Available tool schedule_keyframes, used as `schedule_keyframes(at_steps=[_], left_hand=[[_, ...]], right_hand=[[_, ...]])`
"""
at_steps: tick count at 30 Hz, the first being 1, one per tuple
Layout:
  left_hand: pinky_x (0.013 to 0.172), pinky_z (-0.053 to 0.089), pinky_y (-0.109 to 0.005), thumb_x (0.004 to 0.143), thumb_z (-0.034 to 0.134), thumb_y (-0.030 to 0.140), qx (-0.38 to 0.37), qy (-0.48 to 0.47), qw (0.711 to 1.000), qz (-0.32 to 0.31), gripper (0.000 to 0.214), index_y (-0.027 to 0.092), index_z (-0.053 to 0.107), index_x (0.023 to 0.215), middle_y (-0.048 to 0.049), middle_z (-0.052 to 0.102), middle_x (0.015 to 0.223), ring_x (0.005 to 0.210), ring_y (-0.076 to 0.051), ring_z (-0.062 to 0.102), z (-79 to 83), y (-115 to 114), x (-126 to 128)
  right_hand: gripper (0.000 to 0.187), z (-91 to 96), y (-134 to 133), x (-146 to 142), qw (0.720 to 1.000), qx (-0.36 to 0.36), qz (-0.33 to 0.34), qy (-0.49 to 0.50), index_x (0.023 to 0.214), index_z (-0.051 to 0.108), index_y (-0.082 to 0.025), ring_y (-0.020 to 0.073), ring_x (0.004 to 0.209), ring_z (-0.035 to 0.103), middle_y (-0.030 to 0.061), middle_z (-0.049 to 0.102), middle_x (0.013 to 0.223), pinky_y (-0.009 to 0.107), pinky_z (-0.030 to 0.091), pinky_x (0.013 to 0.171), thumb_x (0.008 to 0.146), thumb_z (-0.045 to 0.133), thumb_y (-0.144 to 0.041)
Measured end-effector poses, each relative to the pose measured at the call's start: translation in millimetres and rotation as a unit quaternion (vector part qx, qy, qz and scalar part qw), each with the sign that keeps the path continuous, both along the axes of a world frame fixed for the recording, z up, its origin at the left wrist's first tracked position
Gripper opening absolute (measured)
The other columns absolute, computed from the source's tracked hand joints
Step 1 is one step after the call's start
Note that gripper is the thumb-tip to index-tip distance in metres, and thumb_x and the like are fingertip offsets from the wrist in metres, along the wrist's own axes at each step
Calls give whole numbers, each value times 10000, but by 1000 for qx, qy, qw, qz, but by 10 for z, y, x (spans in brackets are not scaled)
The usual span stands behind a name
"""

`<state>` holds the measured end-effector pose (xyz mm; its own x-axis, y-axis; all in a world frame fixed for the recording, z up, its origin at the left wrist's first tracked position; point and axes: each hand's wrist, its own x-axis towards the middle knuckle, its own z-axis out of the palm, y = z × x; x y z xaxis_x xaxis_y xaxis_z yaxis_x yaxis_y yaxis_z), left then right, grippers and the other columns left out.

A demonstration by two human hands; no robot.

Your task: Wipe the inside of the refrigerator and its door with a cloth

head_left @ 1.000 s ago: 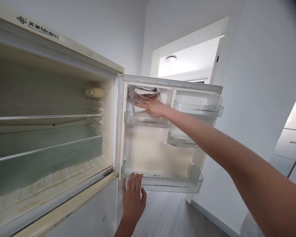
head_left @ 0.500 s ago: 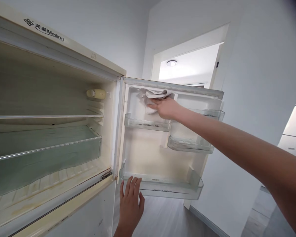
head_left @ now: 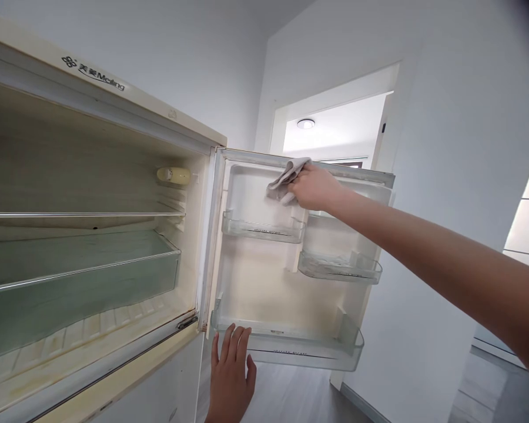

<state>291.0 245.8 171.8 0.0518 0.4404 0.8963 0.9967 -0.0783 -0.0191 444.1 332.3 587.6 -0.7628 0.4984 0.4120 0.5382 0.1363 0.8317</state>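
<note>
On the inside of the open fridge door (head_left: 255, 282), the right hand (head_left: 315, 188) had a firm grip on a gray cloth (head_left: 284, 182) above the top bin (head_left: 262, 230), the left hand (head_left: 231, 376) was open and held nothing by the bottom bin (head_left: 286, 352), and the bins were still on the door.

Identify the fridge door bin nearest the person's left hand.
The bottom bin, the widest, beside the left hand; the other two sit higher.
</note>
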Motion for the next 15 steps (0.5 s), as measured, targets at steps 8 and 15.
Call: schedule_keyframes(at_steps=[8, 15], left_hand=[[1212, 48, -416, 765, 518, 124, 4, 13, 1000, 0, 521, 212, 514, 1279, 2, 660, 1219, 1232, -197, 490, -31, 24, -23], [1216, 68, -404, 749, 512, 107, 24, -21, 999, -13, 516, 213, 537, 1253, -2, 675, 1194, 1228, -192, 496, -42, 56, 5]], right_hand=[[301, -268, -158, -61, 999, -30, -9, 31, 951, 692, -103, 260, 884, 632, 158, 715, 899, 374, 385, 903, 818, 433, -176], [295, -535, -262, -253, 968, -162, -47, 187, 1003, 687, -138, 296, 910, 634, 180, 701, 945, 380, 446, 767, 809, 477, -215]])
